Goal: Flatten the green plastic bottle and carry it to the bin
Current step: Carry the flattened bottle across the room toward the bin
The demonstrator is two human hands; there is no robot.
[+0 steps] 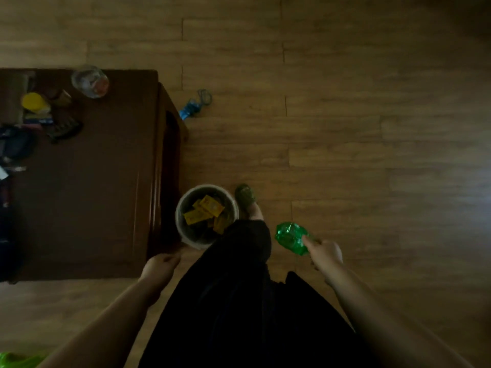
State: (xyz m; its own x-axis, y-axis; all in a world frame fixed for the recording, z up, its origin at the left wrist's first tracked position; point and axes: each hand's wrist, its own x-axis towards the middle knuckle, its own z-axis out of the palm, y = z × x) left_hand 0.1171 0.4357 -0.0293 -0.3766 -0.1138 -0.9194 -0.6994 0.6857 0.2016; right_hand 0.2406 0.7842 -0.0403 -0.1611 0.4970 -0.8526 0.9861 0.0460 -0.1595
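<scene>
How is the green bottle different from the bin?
The green plastic bottle is bright see-through green and crumpled; the bin is pale, round and keeps its shape. The bottle is held up in the right hand; the bin stands on the wooden floor beside the table. The bin holds yellow packets; the bottle looks empty. The bottle also looks smaller.

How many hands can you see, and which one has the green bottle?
2. The right hand holds the crumpled green bottle, right of the bin. The left hand is empty, near the table corner.
</scene>
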